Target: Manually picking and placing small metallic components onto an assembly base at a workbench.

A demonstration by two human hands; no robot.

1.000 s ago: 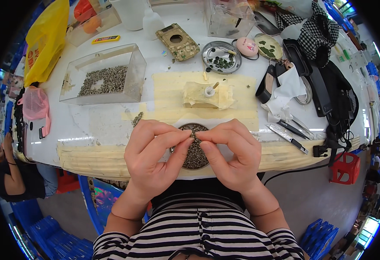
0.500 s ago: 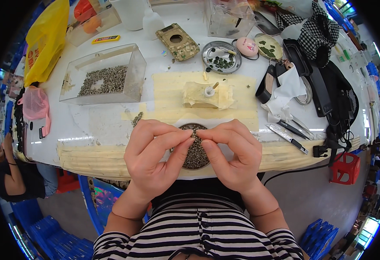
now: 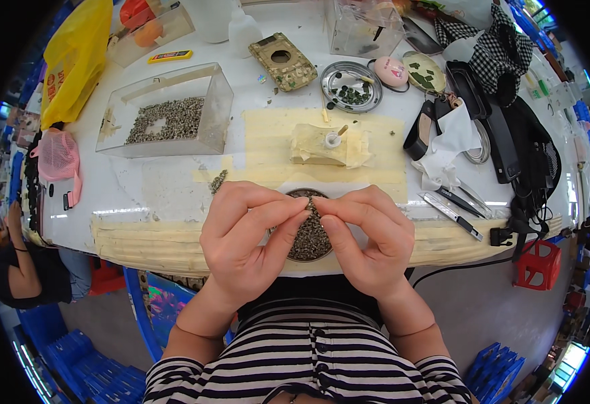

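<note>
Two hands, the left hand (image 3: 241,232) and the right hand (image 3: 377,236), are up over the near edge of the white table (image 3: 140,205). Strips of pale yellow tape (image 3: 143,244) run along that edge. A round dish (image 3: 310,260) full of tiny brown-grey bits (image 3: 312,241) sits under and between the hands, close to the edge. On the left, a clear box (image 3: 215,124) stands well apart from the left hand. On the right, a craft knife (image 3: 451,215) lies near the right hand, but apart from it. On the far side is a block wrapped in tape (image 3: 315,151).

Half a second ago, all of this showed a little more to the left. The hands are still over the dish.

Each hand has its thumb and first finger bent close together. Both pairs of tips almost meet. Bits show there, too small to tell if the fingers pinch one.
</note>
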